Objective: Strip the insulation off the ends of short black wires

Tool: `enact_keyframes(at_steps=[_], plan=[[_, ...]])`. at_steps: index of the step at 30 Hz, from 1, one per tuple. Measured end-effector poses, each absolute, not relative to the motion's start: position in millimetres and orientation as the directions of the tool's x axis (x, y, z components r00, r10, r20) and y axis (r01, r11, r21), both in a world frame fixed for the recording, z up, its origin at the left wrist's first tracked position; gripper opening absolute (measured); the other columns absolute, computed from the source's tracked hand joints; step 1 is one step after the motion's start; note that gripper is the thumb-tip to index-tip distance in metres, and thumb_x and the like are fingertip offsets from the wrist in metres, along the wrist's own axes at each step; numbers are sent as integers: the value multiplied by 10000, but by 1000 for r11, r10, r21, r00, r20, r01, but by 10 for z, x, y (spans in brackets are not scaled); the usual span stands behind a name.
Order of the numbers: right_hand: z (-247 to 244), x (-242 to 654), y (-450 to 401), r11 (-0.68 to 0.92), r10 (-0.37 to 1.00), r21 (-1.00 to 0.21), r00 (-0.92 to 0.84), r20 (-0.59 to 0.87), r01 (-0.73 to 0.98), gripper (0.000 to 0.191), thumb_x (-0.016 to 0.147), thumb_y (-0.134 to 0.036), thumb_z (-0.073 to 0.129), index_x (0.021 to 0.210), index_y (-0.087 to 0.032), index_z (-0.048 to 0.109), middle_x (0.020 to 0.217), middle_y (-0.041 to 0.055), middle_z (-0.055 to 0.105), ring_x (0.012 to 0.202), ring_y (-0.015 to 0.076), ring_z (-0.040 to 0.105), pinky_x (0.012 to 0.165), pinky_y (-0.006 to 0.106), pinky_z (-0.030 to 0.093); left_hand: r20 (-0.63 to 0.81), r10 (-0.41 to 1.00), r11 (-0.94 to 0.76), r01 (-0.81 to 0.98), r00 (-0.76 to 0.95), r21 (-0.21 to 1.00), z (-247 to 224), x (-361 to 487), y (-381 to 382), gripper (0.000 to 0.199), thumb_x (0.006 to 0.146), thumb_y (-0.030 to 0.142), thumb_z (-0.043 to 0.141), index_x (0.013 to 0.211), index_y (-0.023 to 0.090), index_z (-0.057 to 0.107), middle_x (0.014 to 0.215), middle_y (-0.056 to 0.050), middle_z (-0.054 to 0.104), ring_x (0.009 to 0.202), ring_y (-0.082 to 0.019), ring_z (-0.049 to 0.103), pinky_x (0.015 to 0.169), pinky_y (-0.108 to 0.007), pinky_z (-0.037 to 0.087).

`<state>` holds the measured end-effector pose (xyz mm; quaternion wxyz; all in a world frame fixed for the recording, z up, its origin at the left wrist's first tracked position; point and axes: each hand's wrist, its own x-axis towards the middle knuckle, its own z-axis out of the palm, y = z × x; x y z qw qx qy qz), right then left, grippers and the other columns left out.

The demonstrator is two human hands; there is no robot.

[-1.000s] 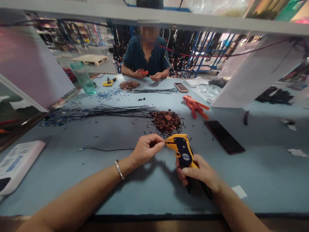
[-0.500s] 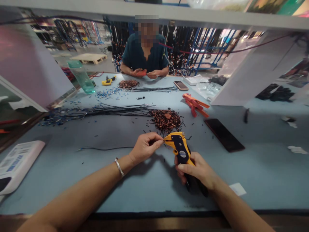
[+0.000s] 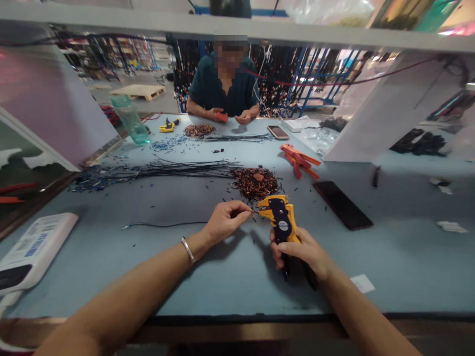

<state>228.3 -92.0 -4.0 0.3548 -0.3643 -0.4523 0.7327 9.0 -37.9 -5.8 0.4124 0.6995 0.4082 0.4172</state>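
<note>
Between thumb and fingertips, my left hand (image 3: 228, 219) pinches a thin black wire (image 3: 170, 225). The wire trails left over the blue tabletop to a small blue-and-silver tip. Its short end points at the jaws of yellow and dark-blue wire strippers (image 3: 281, 217); I cannot tell whether it sits inside them. My right hand (image 3: 299, 252) is wrapped round the strippers' handles. Just beyond the jaws lies a heap of short black and copper-coloured scraps (image 3: 256, 184). A bundle of black wires (image 3: 178, 169) with blue ends stretches left from that heap.
Red-orange pliers (image 3: 299, 160) and a dark phone (image 3: 342, 205) lie to the right. At left are a white device (image 3: 35, 252) and a green bottle (image 3: 129, 121). Across the table a person (image 3: 222, 84) holds a red object. A shelf (image 3: 148, 22) crosses overhead.
The stripper jaws have shifted slightly away from my left fingertips, and more wire shows between them. Across the table, the person's hands have moved apart a little.
</note>
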Motion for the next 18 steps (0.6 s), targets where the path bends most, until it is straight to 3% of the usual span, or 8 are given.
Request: enact_keyframes(at_steps=[6,14,18], plan=[[-20,2309,-921,-392,868,-826,-461,-186,-405,328,690,-256,762,970,-163,619,793,25,637,693,174,627,711,350,526,240,926,-310,223,292,924,-60,86,-378,150,787,236,589,762,131,693,688,-30,690,610,-116,576,601,-223,462],[-50,2320,-911,-388,848,-846,-501,-172,-365,362,697,-299,776,984,-153,611,818,42,641,702,182,631,709,355,518,242,930,-307,223,278,925,-81,96,-363,145,785,242,604,777,130,695,704,-35,691,629,-119,594,617,-225,478],[16,2352,-921,-197,916,-953,-391,-96,-228,357,729,-369,728,992,-165,602,816,43,626,688,188,609,678,343,499,293,914,-365,255,281,895,-69,103,-382,146,793,239,609,751,125,689,663,-29,671,586,-106,565,572,-205,454]])
